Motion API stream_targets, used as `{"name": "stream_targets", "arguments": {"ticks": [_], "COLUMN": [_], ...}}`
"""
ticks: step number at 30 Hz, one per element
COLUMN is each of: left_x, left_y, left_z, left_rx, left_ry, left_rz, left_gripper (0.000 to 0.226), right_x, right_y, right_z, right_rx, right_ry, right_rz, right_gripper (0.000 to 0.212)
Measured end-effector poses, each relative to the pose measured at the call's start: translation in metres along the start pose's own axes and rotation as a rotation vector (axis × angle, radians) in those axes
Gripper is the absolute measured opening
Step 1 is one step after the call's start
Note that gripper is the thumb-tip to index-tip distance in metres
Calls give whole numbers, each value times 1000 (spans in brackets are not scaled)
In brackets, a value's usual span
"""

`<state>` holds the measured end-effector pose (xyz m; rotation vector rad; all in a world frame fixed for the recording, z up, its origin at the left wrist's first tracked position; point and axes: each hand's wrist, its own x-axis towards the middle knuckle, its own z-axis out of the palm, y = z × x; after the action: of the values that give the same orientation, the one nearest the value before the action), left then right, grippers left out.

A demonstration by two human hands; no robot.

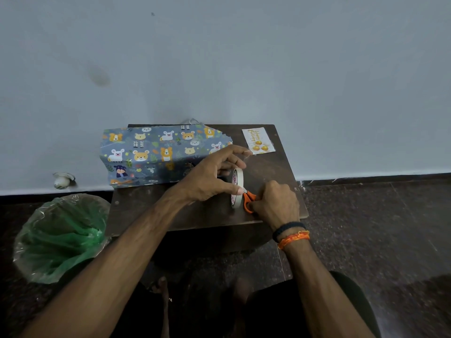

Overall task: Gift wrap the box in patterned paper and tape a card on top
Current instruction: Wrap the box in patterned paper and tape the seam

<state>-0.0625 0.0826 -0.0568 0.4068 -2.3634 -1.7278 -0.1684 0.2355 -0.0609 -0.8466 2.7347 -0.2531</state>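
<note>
Here, line by line, is what lies in front of you.

Left hand: your left hand (214, 175) curls over the roll of tape (237, 187), thumb on its near rim, fingers arched over the top, pinching a clear strip drawn off toward the card.
Right hand: your right hand (275, 203) is closed round the orange handles of the scissors (249, 200), just beside the roll; the blades are hidden behind it.
Tape: it stands on edge on the surface (210, 213), between your two hands.
Box: the box in patterned paper (156, 156) lies along the far left of the surface, against the wall, its right end loose and ragged, just behind your left hand.
Card: the card (258, 140) lies flat at the far right corner, apart from the box.
Floor: a green plastic bag (61, 237) sits to the left of the surface.
Wrist: a dark band and an orange thread (292, 236) circle your right wrist.
</note>
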Motion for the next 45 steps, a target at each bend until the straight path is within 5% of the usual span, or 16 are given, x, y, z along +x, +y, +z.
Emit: {"name": "stream_targets", "arguments": {"ticks": [10,24,36,40,45], "left_x": [-2,-2,-1,-2,-4], "left_y": [-1,-2,-1,-3,-2], "left_z": [-1,-2,-2,-3,-3], "left_rx": [-59,-60,-54,-46,-33], "left_ry": [21,20,27,25,15], "left_rz": [-30,-15,-30,-29,-19], "left_gripper": [81,84,84,84,84], "right_x": [-2,8,-6,-7,-3], "right_y": [2,10,27,43,45], "right_z": [-9,-10,-52,-67,-64], "right_rx": [-5,136,823,783,632], "right_ry": [-14,-57,-225,-286,-353], "right_rz": [39,120,-45,-84,-100], "right_gripper": [51,43,45,27,30]}}
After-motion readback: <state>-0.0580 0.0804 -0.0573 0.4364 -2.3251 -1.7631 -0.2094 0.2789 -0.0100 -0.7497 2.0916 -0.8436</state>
